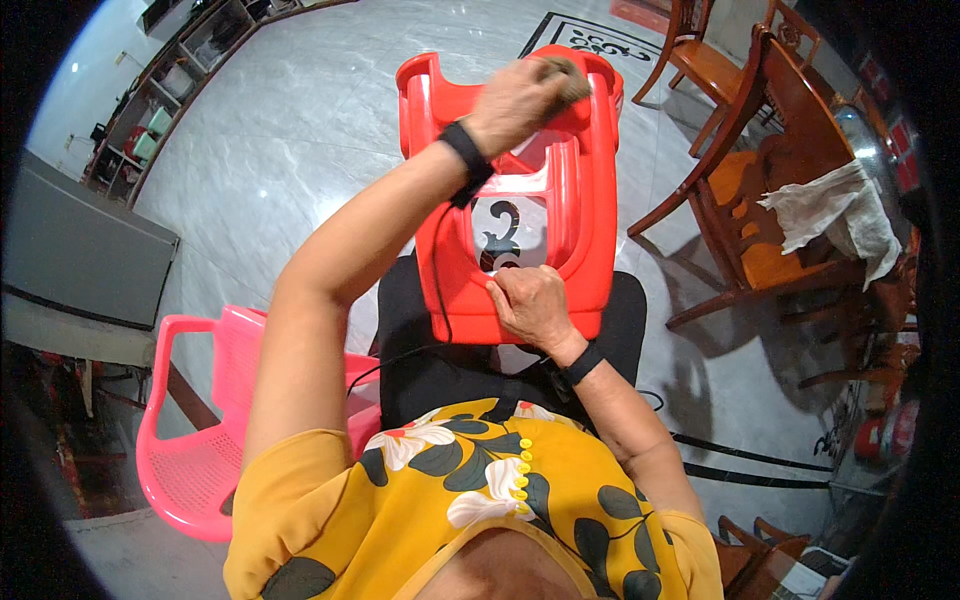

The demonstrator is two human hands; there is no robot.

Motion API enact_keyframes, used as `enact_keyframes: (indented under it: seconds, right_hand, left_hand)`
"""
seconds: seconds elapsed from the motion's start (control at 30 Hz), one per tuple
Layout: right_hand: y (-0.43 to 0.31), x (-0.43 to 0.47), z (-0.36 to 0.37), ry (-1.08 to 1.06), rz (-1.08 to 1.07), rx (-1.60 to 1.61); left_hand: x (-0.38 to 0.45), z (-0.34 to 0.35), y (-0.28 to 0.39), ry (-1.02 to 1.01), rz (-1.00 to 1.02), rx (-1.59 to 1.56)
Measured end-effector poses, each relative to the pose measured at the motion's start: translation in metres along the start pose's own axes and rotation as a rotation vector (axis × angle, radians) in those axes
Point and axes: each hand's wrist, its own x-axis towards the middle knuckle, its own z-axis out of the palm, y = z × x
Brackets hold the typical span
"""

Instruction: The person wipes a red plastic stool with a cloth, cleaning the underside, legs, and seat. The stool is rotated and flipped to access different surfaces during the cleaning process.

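Observation:
A red plastic stool [598,247] lies across my lap, its legs pointing away from me. My left hand [514,105] is at the far right end of the stool, blurred, closed around a brownish cloth or sponge [568,79] pressed against the plastic. At the near end, my right hand [534,306] grips the rim of the stool's open side, thumb on the outer face and fingers curled over the edge. Both wrists wear black bands, and a thin black cable [437,277] hangs from the left one across the stool.
A pink plastic armchair [191,450] stands close by my left side. Wooden chairs [772,172] are to the right, one with a whitish cloth [836,217] draped over it. Low shelves [139,142] line the far left wall, beside a grey panel [90,240].

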Motion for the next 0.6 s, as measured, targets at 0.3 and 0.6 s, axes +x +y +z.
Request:
enact_keyframes:
  seconds: [0.3, 0.6]
  right_hand:
    - [-0.002, 0.001, 0.001, 0.025, -0.010, -0.038]
    - [0.004, 0.002, 0.001, 0.007, -0.009, -0.019]
  left_hand:
    - [-0.007, 0.022, 0.009, -0.126, 0.147, 0.003]
    - [-0.115, -0.045, -0.058, -0.163, -0.135, 0.046]
